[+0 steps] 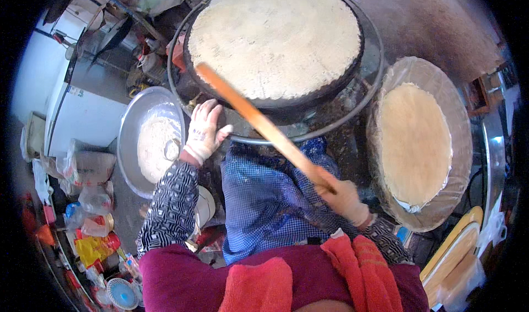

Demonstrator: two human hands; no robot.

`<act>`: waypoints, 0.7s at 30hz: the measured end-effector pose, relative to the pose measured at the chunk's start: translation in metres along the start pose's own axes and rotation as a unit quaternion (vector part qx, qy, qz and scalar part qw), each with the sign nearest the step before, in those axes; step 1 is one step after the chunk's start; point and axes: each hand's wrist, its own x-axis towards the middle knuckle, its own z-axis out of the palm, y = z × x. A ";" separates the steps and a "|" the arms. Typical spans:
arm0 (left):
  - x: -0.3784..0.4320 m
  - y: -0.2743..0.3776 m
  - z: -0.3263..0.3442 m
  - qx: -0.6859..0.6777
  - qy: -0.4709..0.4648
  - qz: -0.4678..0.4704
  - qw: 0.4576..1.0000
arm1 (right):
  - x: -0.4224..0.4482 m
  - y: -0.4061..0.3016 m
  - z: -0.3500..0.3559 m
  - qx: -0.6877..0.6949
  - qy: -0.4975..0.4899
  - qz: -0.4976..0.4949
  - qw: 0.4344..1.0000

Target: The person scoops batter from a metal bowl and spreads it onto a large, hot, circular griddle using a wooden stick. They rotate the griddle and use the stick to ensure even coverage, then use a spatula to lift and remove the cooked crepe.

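A large round griddle in front of me is covered by a pale, thin layer of batter or dough (275,35), ringed by a metal hoop (378,78). My right hand (341,198), in a pale glove, grips a long flat wooden stick (256,120). The stick slants up to the left, its far end over the griddle's near left edge. My left hand (203,132), in a fingerless-looking pale glove, has its fingers spread by the hoop and seems to hold nothing. Left of it stands a metal basin (126,146) with pale batter or flour (155,140) and a small round thing inside.
On the right, a plastic-lined basket or basin (458,159) holds a stack of thin round flatbreads (415,146). Round wooden boards (452,262) lean at the lower right. A white bucket (204,204) stands below my left arm. Bags and packages (97,248) crowd the lower left.
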 end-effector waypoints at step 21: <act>0.200 0.138 0.043 -0.088 0.039 0.185 0.978 | -0.042 -0.006 -0.047 0.432 0.101 0.199 0.874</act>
